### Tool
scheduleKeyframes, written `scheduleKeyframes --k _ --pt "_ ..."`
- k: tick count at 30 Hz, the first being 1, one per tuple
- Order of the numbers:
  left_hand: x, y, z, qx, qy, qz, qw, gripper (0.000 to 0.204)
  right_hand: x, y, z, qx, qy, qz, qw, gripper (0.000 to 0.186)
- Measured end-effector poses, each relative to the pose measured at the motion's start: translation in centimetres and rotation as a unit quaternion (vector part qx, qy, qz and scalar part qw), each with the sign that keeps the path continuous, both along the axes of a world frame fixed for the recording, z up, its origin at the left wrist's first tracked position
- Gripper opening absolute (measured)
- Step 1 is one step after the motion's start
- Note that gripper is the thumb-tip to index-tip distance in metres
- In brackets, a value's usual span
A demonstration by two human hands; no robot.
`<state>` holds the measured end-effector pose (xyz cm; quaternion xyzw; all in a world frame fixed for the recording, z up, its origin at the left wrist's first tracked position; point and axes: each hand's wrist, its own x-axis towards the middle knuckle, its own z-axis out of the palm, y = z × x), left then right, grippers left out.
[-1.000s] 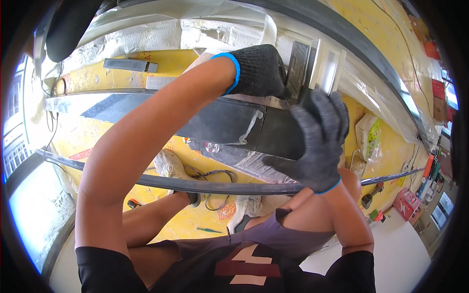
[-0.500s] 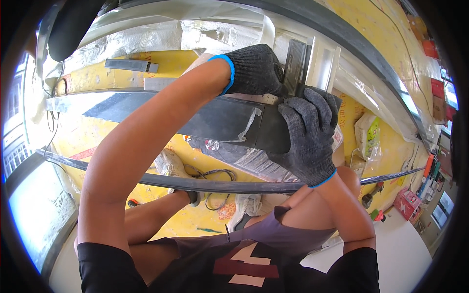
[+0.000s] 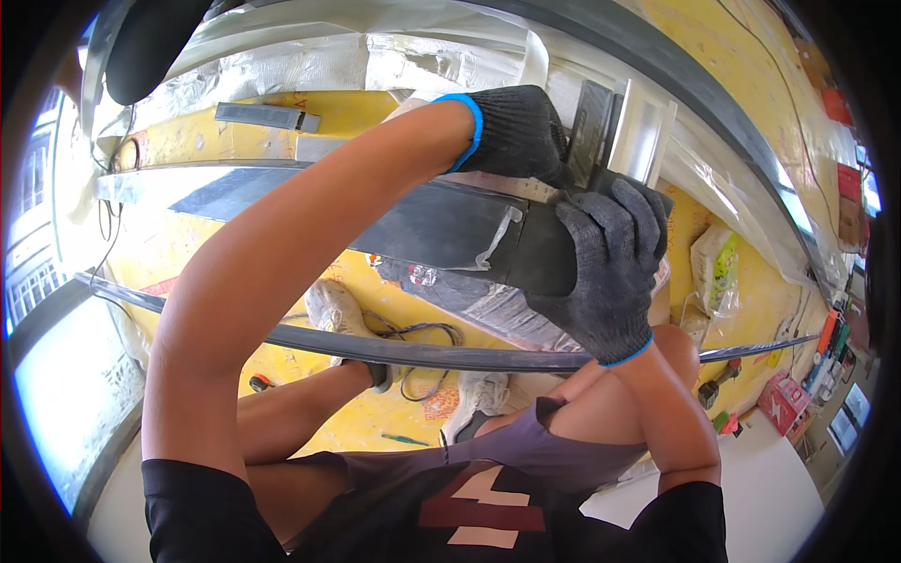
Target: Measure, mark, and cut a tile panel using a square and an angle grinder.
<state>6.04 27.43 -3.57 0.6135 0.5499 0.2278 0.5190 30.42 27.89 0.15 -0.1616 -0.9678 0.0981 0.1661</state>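
My left hand (image 3: 514,131), in a dark knit glove with blue cuff, is closed beside an upright dark metal piece (image 3: 589,117); whatever it grips is hidden. Next to that piece stands a shiny silver channel (image 3: 640,127). My right hand (image 3: 610,253), also gloved, lies lower right, its fingers curled over the end of a long dark panel (image 3: 432,225) at the foot of both pieces. The panel runs crosswise in front of me, with a crinkled pale tape strip (image 3: 499,235) on it.
A long dark bar (image 3: 432,358) crosses above my legs and yellow floor (image 3: 357,422). A short grey profile (image 3: 263,116) lies upper left, plastic sheeting (image 3: 441,52) beyond, black cable (image 3: 418,328) below. At right are a bag (image 3: 713,272), tools and a pink box (image 3: 784,403).
My right hand has come in from the right and curled its fingers onto the panel's end. My left hand stays closed beside the metal piece; the whole view has shifted slightly.
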Motion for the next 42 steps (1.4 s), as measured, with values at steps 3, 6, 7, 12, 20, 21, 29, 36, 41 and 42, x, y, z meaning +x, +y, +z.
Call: scheduleKeyframes --k 3,6,7,12,20,21,29,36,41,42 --pt "0.3 0.3 0.6 -0.020 0.057 -0.006 0.998 0.024 0.1 -0.6 0.1 -0.001 -0.015 -0.022 1.000 0.069" --pt "0.4 0.1 0.8 -0.062 0.024 0.028 0.997 0.024 0.0 -0.3 0.1 -0.003 -0.026 -0.004 1.000 0.067" --pt "0.4 0.1 0.8 -0.056 0.023 0.027 0.998 0.026 0.0 -0.2 0.1 -0.003 -0.026 -0.004 1.000 0.067" --pt "0.0 -0.6 -0.2 0.055 0.019 -0.002 0.998 0.030 -0.2 0.5 0.0 -0.009 -0.009 0.028 1.000 0.064" --pt "0.3 -0.4 -0.2 0.021 0.038 0.015 0.999 0.030 -0.1 0.6 -0.3 0.001 -0.003 0.039 0.999 0.065" --pt "0.3 -0.3 0.1 0.018 0.037 0.015 0.999 0.030 -0.1 0.6 -0.4 0.006 -0.002 0.041 0.999 0.065" --pt "0.6 0.0 1.0 -0.079 0.084 0.032 0.993 0.035 -0.1 0.7 -0.6 -0.004 -0.003 0.044 0.999 0.069" --pt "-0.1 0.3 -0.5 -0.001 0.108 -0.056 0.993 0.031 0.1 0.6 -0.5 0.015 -0.013 0.039 0.999 0.074" --pt "-0.2 0.8 -0.1 -0.049 0.115 -0.092 0.988 0.038 0.0 0.0 -0.5 0.006 -0.012 0.021 1.000 0.080" --pt "-0.1 0.9 0.1 -0.040 0.143 -0.096 0.984 0.042 -0.1 -0.2 -0.5 0.009 -0.019 0.010 1.000 0.083"
